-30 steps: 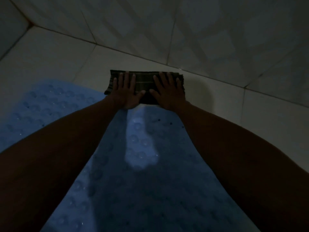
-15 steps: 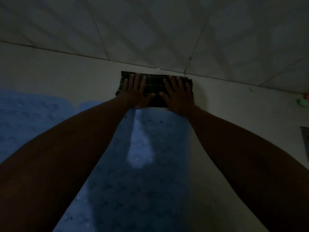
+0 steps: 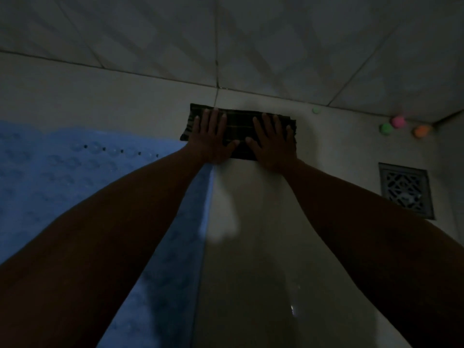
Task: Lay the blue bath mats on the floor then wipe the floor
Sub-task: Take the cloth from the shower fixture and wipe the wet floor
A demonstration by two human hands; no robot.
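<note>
A dark checked cloth [image 3: 239, 129], folded into a strip, lies flat on the pale tiled floor [image 3: 251, 247] close to the wall. My left hand [image 3: 211, 139] presses on its left half and my right hand [image 3: 272, 144] on its right half, fingers spread, palms down. A blue bath mat [image 3: 62, 182] with round bumps lies flat on the floor at the left, partly hidden under my left arm. The room is dim.
A tiled wall [image 3: 251, 41] rises just beyond the cloth. A square metal floor drain [image 3: 405, 189] sits at the right. Small green [image 3: 386, 128], pink [image 3: 398, 121] and orange [image 3: 421, 131] balls lie along the wall's foot at the far right.
Both hands have slid the cloth to the right along the wall, off the end of the blue mat. The drain and coloured balls have come into view.
</note>
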